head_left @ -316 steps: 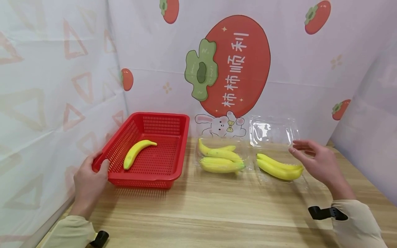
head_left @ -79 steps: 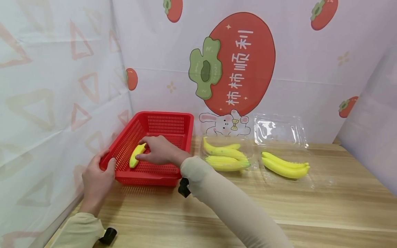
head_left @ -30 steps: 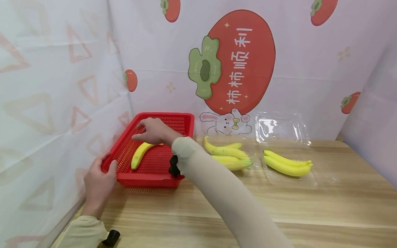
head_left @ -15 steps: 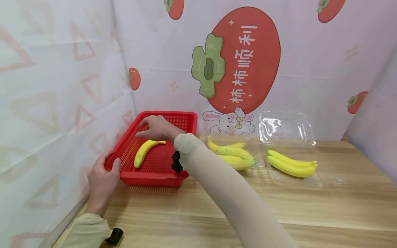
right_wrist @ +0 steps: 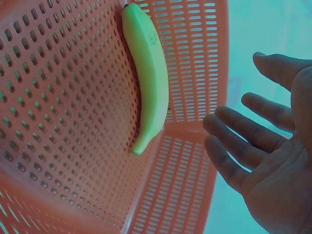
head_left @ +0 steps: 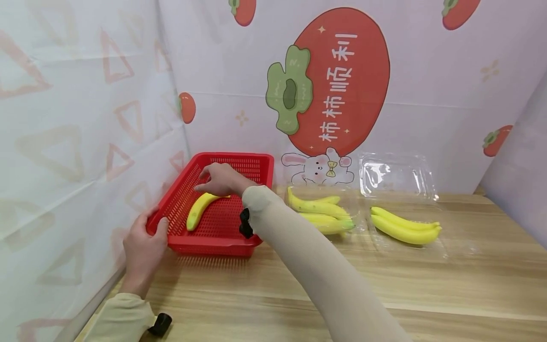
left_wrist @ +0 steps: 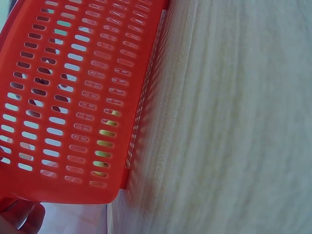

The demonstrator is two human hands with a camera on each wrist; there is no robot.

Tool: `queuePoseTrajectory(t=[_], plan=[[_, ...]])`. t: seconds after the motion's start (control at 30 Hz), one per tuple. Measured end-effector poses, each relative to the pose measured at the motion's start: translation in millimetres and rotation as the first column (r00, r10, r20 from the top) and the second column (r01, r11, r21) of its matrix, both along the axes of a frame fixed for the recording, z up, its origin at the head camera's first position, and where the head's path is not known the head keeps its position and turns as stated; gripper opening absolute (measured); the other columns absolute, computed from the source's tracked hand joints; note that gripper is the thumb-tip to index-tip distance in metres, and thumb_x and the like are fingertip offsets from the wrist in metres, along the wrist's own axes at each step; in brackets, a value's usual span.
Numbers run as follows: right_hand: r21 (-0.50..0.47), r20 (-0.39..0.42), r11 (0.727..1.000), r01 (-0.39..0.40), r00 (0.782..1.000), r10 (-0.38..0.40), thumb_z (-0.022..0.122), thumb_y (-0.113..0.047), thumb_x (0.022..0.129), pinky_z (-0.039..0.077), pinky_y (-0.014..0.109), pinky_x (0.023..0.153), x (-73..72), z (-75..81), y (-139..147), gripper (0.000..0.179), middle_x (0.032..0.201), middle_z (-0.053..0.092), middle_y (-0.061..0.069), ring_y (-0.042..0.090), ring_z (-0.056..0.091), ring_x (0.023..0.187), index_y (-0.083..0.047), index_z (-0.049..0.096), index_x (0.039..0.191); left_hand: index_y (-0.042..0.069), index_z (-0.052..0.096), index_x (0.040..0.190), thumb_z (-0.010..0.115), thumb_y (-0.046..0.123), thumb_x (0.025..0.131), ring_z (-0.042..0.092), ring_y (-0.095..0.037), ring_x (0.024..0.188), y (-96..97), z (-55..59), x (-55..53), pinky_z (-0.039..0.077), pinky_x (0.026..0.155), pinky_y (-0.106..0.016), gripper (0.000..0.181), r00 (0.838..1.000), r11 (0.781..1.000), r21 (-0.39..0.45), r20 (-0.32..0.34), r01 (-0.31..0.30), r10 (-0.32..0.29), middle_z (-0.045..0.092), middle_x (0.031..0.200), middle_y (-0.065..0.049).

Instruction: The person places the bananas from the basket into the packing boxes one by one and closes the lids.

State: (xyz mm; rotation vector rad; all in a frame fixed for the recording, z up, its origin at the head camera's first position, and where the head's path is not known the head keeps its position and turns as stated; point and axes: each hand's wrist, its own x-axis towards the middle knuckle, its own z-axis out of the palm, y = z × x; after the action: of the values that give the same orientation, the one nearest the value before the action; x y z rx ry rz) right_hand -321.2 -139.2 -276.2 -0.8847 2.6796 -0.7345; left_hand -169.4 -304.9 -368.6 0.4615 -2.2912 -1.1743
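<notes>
A yellow banana (head_left: 198, 211) lies on the floor of a red perforated basket (head_left: 213, 242). My left hand (head_left: 143, 244) grips the basket's near left corner, thumb over the rim; a few fingertips show in the left wrist view beside the basket wall (left_wrist: 73, 97). Above the basket hovers my right hand (head_left: 224, 179), its fingers loosely spread and holding nothing. The right wrist view has that banana (right_wrist: 155, 73) whole, apart from the right hand (right_wrist: 270, 146).
Right of the basket, a clear plastic box holds several bananas (head_left: 322, 206). Farther right, two bananas (head_left: 406, 228) lie in another clear box with its lid (head_left: 397, 175) raised. A cloth wall borders the left side; patterned cloth hangs behind.
My right hand has gone from beside the right box's lid into the basket at the banana, then lifted off it. The left hand keeps its grip. The view has shifted slightly.
</notes>
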Motion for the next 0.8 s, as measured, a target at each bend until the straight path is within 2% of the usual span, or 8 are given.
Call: queuePoseTrajectory(t=[0.13,0.3,0.47,0.53,0.7,0.8], plan=[[0.012,-0.004,1.000,-0.009,1.000,0.009,0.073,-0.041,0.100,0.058,0.022,0.084,-4.7,-5.4,-4,0.054,0.133,0.070,0.000,0.014,0.062,0.109,-0.015,0.064,0.146,0.011,0.056,0.154,0.054,0.028,0.106,0.061,-0.037,0.132,-0.3,-0.3,-0.8,0.052,0.111,-0.061,0.051,1.000,1.000,-0.006,0.002,-0.008,0.008,0.060,0.153,-0.022],[0.069,-0.003,0.997,-0.039,0.999,0.039,0.071,-0.044,0.101,0.057,0.026,0.094,-10.5,-14.7,-8,0.057,0.134,0.071,0.000,0.014,0.062,0.113,-0.016,0.062,0.149,0.013,0.056,0.154,0.055,0.029,0.106,0.060,-0.036,0.134,-1.6,-1.2,-0.6,0.052,0.112,-0.059,0.051,1.000,1.000,-0.008,0.007,-0.018,0.018,0.060,0.153,-0.020],[0.144,0.028,0.988,-0.059,0.998,0.055,0.070,-0.043,0.101,0.054,0.030,0.106,-15.3,-24.5,-9,0.060,0.147,0.065,0.001,0.016,0.059,0.128,-0.015,0.057,0.154,0.016,0.058,0.153,0.055,0.033,0.106,0.061,-0.032,0.135,-1.9,-2.0,-2.2,0.054,0.109,-0.046,0.051,1.000,1.000,-0.020,0.014,-0.024,0.025,0.061,0.153,-0.017],[0.161,0.051,0.985,-0.065,0.997,0.058,0.070,-0.042,0.101,0.053,0.031,0.110,-16.8,-27.3,-9,0.063,0.153,0.062,0.002,0.017,0.056,0.133,-0.016,0.055,0.156,0.016,0.058,0.153,0.055,0.033,0.106,0.062,-0.032,0.134,-1.8,-2.5,-2.9,0.054,0.109,-0.046,0.050,1.000,0.999,-0.021,0.014,-0.026,0.027,0.062,0.152,-0.017],[0.202,0.099,0.976,-0.081,0.993,0.062,0.072,-0.041,0.100,0.051,0.032,0.114,-18.7,-31.6,-11,0.065,0.155,0.059,0.000,0.017,0.054,0.137,-0.019,0.052,0.158,0.014,0.056,0.154,0.054,0.031,0.106,0.060,-0.035,0.135,-2.1,-2.0,-3.0,0.052,0.111,-0.059,0.051,1.000,1.000,-0.001,0.004,-0.007,0.007,0.060,0.154,-0.019],[0.239,0.129,0.964,-0.113,0.988,0.083,0.071,-0.038,0.101,0.048,0.033,0.118,-19.3,-33.3,-13,0.065,0.156,0.057,-0.001,0.015,0.052,0.140,-0.019,0.050,0.159,0.012,0.055,0.155,0.054,0.029,0.106,0.060,-0.037,0.136,-2.4,-1.1,-3.0,0.051,0.111,-0.061,0.052,1.000,1.000,0.009,0.000,0.003,-0.003,0.059,0.155,-0.020]])
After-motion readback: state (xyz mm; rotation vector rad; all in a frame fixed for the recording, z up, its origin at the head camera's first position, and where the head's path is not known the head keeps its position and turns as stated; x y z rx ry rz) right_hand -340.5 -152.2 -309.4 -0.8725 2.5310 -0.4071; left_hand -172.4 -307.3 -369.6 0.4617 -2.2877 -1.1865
